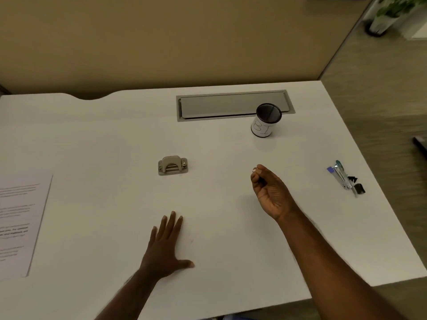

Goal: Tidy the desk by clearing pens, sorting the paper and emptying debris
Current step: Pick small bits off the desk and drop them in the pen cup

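Debris: small pale scrap [254,169], pinched at the fingertips of the right hand [269,192], raised above the counter [104,139] right of centre, fingers curled inward.
Left hand [165,247]: near edge, palm down, flat on the counter, fingers straight and spread, holding nothing.
Paper [19,224]: printed sheets, lying flat at the left edge, partly out of view.
Hole punch [172,165]: grey metal, mid-counter, beyond the left hand, well apart from both hands.
Stapler [342,177]: right side near the counter's edge, with black binder clips [357,185] lying just beside it.
Cup [265,120]: upright, dark rim, white hand-lettered label, beyond the right hand; contents cannot be told.
Cable hatch [231,105]: grey, recessed, lid closed, at the far side just behind the cup.
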